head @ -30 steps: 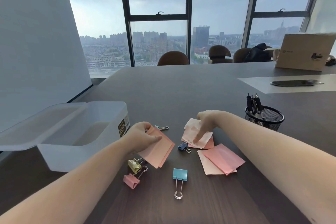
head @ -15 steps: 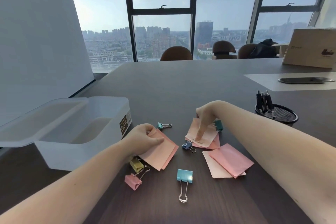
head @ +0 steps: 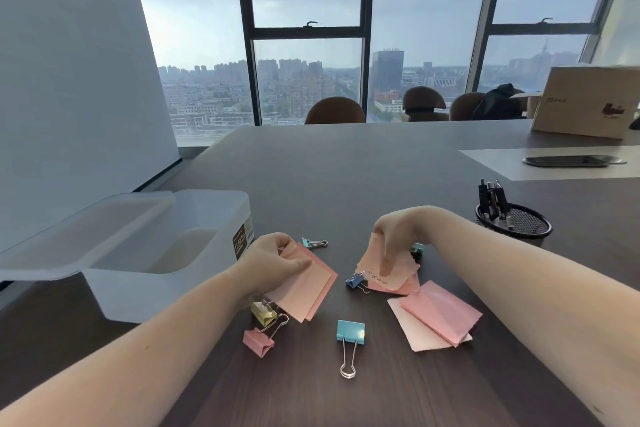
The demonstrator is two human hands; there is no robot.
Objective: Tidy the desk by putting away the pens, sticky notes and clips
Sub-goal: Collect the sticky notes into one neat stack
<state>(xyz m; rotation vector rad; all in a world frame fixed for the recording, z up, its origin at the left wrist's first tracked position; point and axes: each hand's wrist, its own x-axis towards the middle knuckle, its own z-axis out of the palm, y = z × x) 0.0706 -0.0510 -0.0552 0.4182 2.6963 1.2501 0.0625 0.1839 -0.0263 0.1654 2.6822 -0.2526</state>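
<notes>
My left hand (head: 273,262) grips a small stack of pink sticky notes (head: 306,291) just above the dark desk. My right hand (head: 391,236) pinches the top of another pink pile of notes (head: 398,274) and tilts it up off the desk. A third pile of pink notes (head: 436,319) lies flat at the right. Several binder clips lie around: a light blue one (head: 349,331) in front, a pink one (head: 258,341), a gold one (head: 263,312), a dark blue one (head: 355,282) and a teal one (head: 311,243). Black pens (head: 490,198) stand in a mesh cup (head: 519,227).
An open translucent plastic box (head: 166,253) with its lid hinged to the left stands at the left of the desk. A cardboard box (head: 585,100) and a dark flat object (head: 568,161) sit at the far right. Chairs line the far edge under the windows.
My right hand has gone from pressing on the middle pile of notes to lifting its far edge. My left hand keeps its stack in about the same place.
</notes>
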